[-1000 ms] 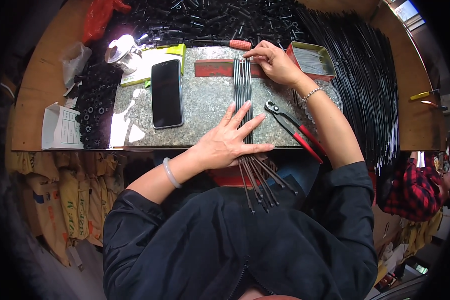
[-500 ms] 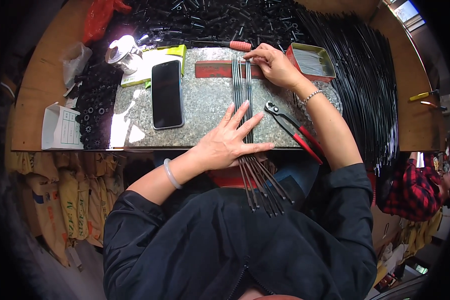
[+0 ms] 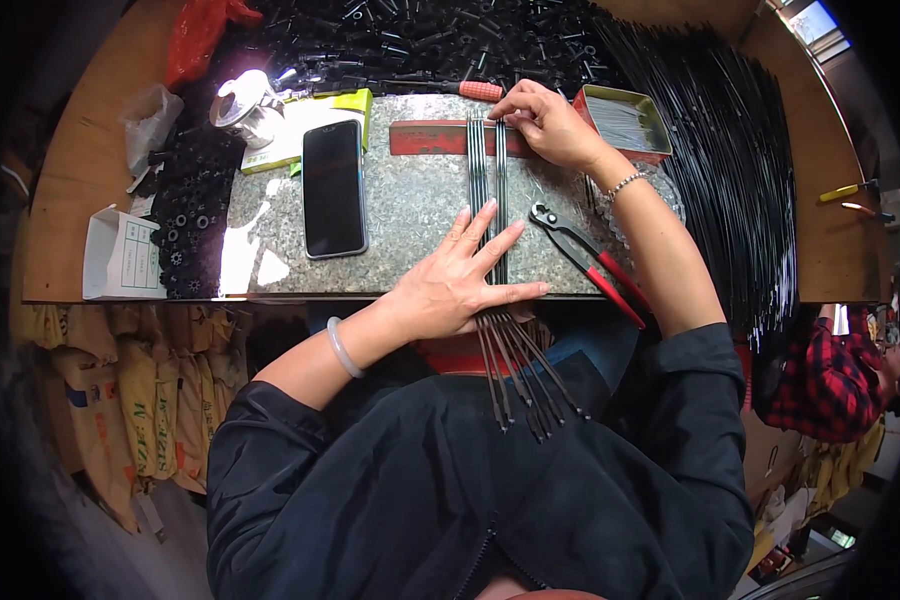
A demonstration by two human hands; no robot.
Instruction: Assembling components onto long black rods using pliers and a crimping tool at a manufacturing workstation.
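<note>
Several thin black rods (image 3: pixel 478 170) run side by side across the stone slab, their near ends fanned out over the table edge towards my lap. My left hand (image 3: pixel 455 290) lies flat across them with its fingers spread. At their far ends my right hand (image 3: pixel 550 125) has thumb and forefinger pinched together by the rod tips; what lies between the fingertips is too small to make out. Beneath those far ends sits a flat red bar (image 3: pixel 425 138). Red-handled pincers (image 3: pixel 580 255) rest to the right of the rods.
A dark phone (image 3: pixel 334 190) lies on the left of the slab (image 3: pixel 410 230). Beyond my right hand stands a tin (image 3: pixel 625 125) of thin silvery pieces. Long black rods (image 3: pixel 730 170) heap up on the right, small black parts (image 3: pixel 420 40) along the back. A white box (image 3: pixel 125 255) stands far left.
The rods' far ends have shifted slightly to the right, and their near ends have moved a little under my left hand. Both hands stay almost in place.
</note>
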